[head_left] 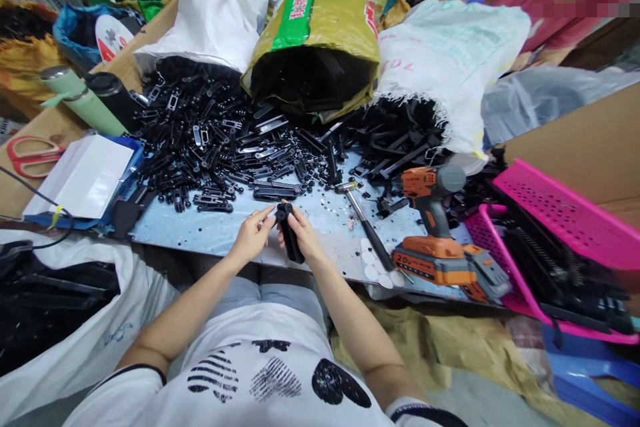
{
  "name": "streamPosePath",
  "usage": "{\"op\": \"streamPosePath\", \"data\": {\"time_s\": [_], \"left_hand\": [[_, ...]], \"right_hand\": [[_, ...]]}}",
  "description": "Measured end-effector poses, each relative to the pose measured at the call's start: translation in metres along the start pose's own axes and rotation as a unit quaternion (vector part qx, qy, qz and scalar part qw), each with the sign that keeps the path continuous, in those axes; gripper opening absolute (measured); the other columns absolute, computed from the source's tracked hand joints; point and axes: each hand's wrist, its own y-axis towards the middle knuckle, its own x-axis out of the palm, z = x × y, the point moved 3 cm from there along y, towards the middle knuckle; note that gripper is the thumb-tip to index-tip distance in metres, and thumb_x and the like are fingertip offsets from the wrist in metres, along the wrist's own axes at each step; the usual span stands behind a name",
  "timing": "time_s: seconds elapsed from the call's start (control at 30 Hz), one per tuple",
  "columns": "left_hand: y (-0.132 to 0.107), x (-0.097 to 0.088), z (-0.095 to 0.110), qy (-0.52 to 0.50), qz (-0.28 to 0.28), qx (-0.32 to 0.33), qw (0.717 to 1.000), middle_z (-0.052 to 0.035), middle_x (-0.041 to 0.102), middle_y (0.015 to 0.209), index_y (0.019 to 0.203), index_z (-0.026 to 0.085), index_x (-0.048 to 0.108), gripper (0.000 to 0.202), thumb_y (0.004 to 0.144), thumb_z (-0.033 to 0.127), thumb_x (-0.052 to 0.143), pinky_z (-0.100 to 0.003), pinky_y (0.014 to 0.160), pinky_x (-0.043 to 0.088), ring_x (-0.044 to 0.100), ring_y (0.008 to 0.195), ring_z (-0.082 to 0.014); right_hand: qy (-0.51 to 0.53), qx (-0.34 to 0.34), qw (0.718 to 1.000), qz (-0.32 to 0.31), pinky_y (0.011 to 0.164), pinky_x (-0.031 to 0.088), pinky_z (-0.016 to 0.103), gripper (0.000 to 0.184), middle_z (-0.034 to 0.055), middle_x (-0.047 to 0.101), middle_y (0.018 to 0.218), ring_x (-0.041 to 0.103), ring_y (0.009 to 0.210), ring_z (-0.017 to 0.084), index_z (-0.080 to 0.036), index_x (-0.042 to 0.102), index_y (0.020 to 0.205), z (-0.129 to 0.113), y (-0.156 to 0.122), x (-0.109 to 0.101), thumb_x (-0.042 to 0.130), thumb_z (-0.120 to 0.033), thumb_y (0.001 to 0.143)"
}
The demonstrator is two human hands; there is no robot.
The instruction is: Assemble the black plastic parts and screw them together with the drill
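My right hand (pixel 306 233) is wrapped round a long black plastic part (pixel 290 230), held tilted above the front edge of the table. The thumb and index finger of my left hand (pixel 254 233) come together at the upper left side of this part. Whatever sits between those left fingertips is too small to make out. Just beyond my hands lie several black slotted parts (pixel 275 190) on the blue table surface (pixel 220 230). To the right of my hands rests a hammer (pixel 367 227) with a black handle.
An orange cordless drill (pixel 430 233) stands right of the hammer, before a pink basket (pixel 537 307) of black parts. A large heap of black parts (pixel 200 127) spreads at the back left, under open sacks (pixel 320 27). Red scissors (pixel 33 157) and green bottle (pixel 83 100) are left.
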Motion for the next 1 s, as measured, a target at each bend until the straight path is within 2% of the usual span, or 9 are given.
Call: {"op": "streamPosePath", "data": {"time_s": [0.13, 0.27, 0.5, 0.6, 0.7, 0.8, 0.87, 0.93, 1.0], "left_hand": [[-0.009, 0.0, 0.017, 0.108, 0.035, 0.098, 0.989, -0.0042, 0.056, 0.08, 0.119, 0.018, 0.061, 0.036, 0.091, 0.036, 0.047, -0.026, 0.07, 0.047, 0.055, 0.072, -0.0135], [-0.018, 0.004, 0.026, 0.174, 0.057, 0.138, 0.973, -0.0045, 0.055, 0.083, 0.118, 0.02, 0.062, 0.033, 0.092, 0.031, 0.045, -0.028, 0.076, 0.047, 0.055, 0.078, -0.0146], [-0.019, 0.02, 0.04, 0.098, 0.216, 0.204, 0.95, -0.0081, 0.055, 0.091, 0.118, 0.017, 0.06, 0.034, 0.095, 0.028, 0.037, -0.03, 0.079, 0.048, 0.056, 0.085, -0.0154], [-0.014, 0.018, 0.032, 0.108, 0.156, 0.219, 0.957, -0.0071, 0.057, 0.091, 0.12, 0.019, 0.058, 0.033, 0.095, 0.029, 0.038, -0.03, 0.079, 0.048, 0.056, 0.085, -0.0154], [-0.015, 0.011, 0.015, 0.159, 0.149, 0.159, 0.963, -0.0104, 0.057, 0.104, 0.127, 0.02, 0.051, 0.036, 0.095, 0.026, 0.034, -0.036, 0.086, 0.047, 0.056, 0.098, -0.0195], [-0.014, 0.011, 0.004, 0.294, 0.112, 0.121, 0.941, -0.0154, 0.049, 0.125, 0.134, 0.022, 0.043, 0.045, 0.09, 0.018, 0.04, -0.048, 0.096, 0.039, 0.049, 0.115, -0.0275], [-0.01, 0.019, 0.004, 0.391, -0.011, 0.176, 0.904, -0.0136, 0.048, 0.129, 0.132, 0.025, 0.046, 0.049, 0.085, 0.01, 0.044, -0.056, 0.103, 0.027, 0.042, 0.123, -0.0303], [-0.004, 0.028, 0.006, 0.452, -0.146, 0.241, 0.847, -0.0107, 0.055, 0.12, 0.126, 0.026, 0.051, 0.048, 0.083, 0.006, 0.042, -0.059, 0.105, 0.021, 0.044, 0.12, -0.0283], [0.003, 0.032, 0.007, 0.49, -0.217, 0.261, 0.803, -0.0101, 0.061, 0.106, 0.122, 0.022, 0.053, 0.044, 0.085, 0.004, 0.039, -0.055, 0.101, 0.027, 0.052, 0.108, -0.0248]], "right_hand": [[-0.102, -0.048, 0.993, -0.032, 0.047, 0.049, 0.023, 0.062, -0.0008, 0.057, 0.077, 0.055, 0.054, 0.009, -0.028, 0.04, 0.138, -0.009, -0.005, -0.009, 0.055, -0.05, 0.082], [-0.282, -0.106, 0.951, -0.073, 0.052, 0.048, 0.024, 0.057, -0.0003, 0.059, 0.08, 0.049, 0.051, 0.007, -0.026, 0.048, 0.134, -0.026, -0.01, -0.019, 0.06, -0.043, 0.081], [-0.249, -0.184, 0.951, 0.021, 0.054, 0.05, 0.028, 0.059, 0.0054, 0.062, 0.096, 0.051, 0.054, 0.011, -0.028, 0.037, 0.141, -0.017, -0.021, 0.005, 0.048, -0.048, 0.087], [-0.292, -0.186, 0.938, -0.027, 0.06, 0.051, 0.03, 0.06, 0.0044, 0.062, 0.101, 0.054, 0.058, 0.011, -0.029, 0.028, 0.145, -0.013, -0.018, 0.004, 0.044, -0.047, 0.089], [-0.429, -0.182, 0.879, -0.096, 0.084, 0.049, 0.036, 0.052, 0.0061, 0.06, 0.116, 0.06, 0.09, 0.018, -0.027, 0.035, 0.141, -0.03, 0.009, -0.018, 0.04, -0.042, 0.092], [-0.595, -0.183, 0.781, 0.053, 0.097, 0.038, 0.04, 0.04, 0.0122, 0.052, 0.128, 0.047, 0.116, 0.024, -0.018, 0.049, 0.13, -0.073, 0.059, -0.067, 0.04, -0.031, 0.093], [-0.662, -0.149, 0.714, 0.172, 0.098, 0.034, 0.039, 0.032, 0.0179, 0.051, 0.127, 0.042, 0.119, 0.024, -0.011, 0.054, 0.119, -0.104, 0.094, -0.103, 0.038, -0.018, 0.092], [-0.687, -0.11, 0.691, 0.197, 0.095, 0.034, 0.035, 0.024, 0.0198, 0.054, 0.121, 0.044, 0.117, 0.022, -0.008, 0.057, 0.106, -0.124, 0.123, -0.128, 0.04, -0.012, 0.09], [-0.688, -0.083, 0.691, 0.206, 0.089, 0.038, 0.033, 0.022, 0.0203, 0.059, 0.11, 0.051, 0.105, 0.02, -0.005, 0.055, 0.104, -0.136, 0.142, -0.143, 0.048, -0.016, 0.087]]}}
